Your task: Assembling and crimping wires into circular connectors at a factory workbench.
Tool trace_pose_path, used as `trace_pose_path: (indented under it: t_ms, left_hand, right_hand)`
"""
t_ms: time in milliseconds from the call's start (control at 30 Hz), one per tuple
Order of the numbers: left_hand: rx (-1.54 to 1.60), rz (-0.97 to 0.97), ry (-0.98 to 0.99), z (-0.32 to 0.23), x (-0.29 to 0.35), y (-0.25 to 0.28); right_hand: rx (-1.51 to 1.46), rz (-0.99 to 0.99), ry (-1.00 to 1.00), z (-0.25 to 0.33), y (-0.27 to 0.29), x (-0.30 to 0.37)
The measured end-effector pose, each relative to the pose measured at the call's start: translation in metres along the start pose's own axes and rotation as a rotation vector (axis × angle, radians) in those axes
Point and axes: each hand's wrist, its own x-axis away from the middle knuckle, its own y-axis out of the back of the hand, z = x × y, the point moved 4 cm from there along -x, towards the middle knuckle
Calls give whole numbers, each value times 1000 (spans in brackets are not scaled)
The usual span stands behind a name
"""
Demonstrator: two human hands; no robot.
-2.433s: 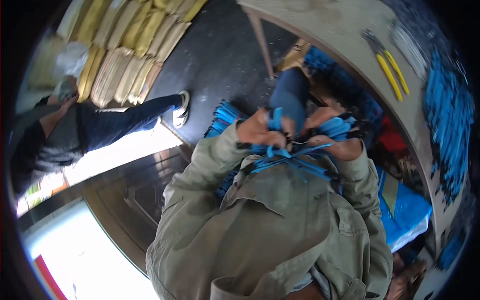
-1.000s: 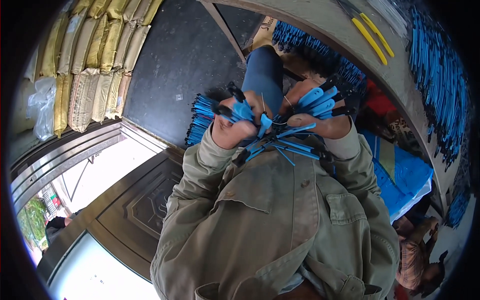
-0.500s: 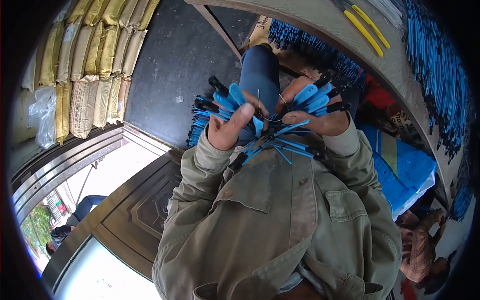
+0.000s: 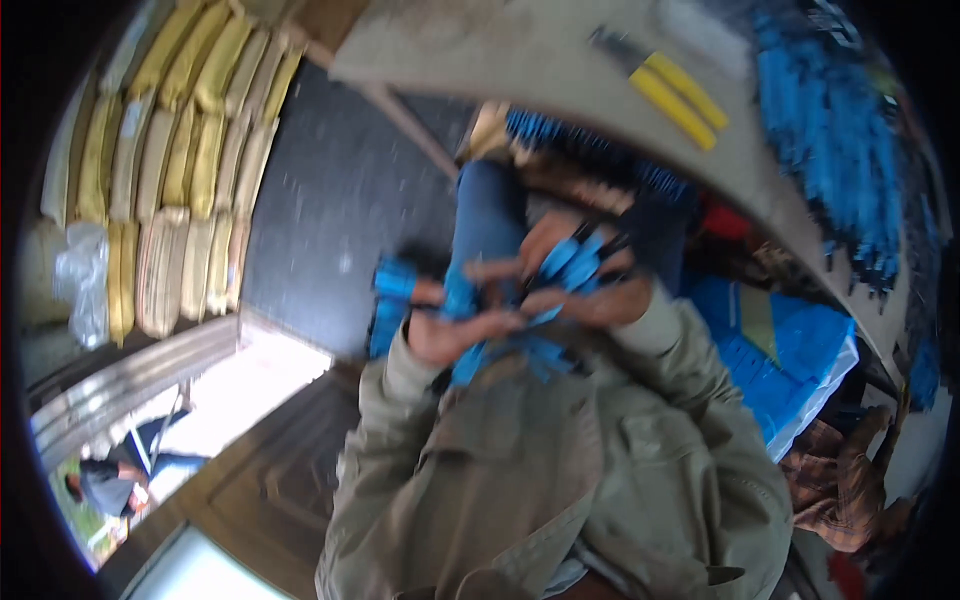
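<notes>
Motion blurs both hands, which are close together above my lap. My right hand (image 4: pixel 595 290) is closed around a bunch of slim blue strips with black ends (image 4: pixel 572 262). My left hand (image 4: pixel 450 332) is closed at its left, with more blue strips (image 4: pixel 460 292) at its fingers. The fingers of the two hands nearly meet, and I cannot make out what is pinched between them. Below the hands, further blue strips (image 4: pixel 525 352) fan out against my jacket. A thicker bundle of blue strips (image 4: pixel 388 310) shows just beyond my left wrist.
Yellow-handled pliers (image 4: pixel 675 95) lie on the table (image 4: pixel 520 45) ahead. A large heap of blue strips (image 4: pixel 825 140) covers its right side. Stacked sacks (image 4: pixel 170 150) stand at the far left. A blue package (image 4: pixel 770 350) is at my right, near a person in plaid (image 4: pixel 835 480).
My hands have come closer together, and the left has turned inward. The view has shifted and blurred. The thin wire seen earlier between the hands can no longer be made out.
</notes>
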Motion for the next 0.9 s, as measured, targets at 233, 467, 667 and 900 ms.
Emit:
trace_pose_path:
  t_ms: [233,467,667,900]
  left_hand:
    - [50,219,-316,22,-16,19]
    - [194,255,-291,29,-25,43]
    - [111,221,-339,35,-40,49]
    - [224,128,-199,31,-44,62]
  right_hand:
    - [158,208,138,12,16,-14]
    - [481,178,-216,18,196,-137]
    - [1528,-374,-24,-8,359,-243]
    - [2175,-462,11,-13,387,-275]
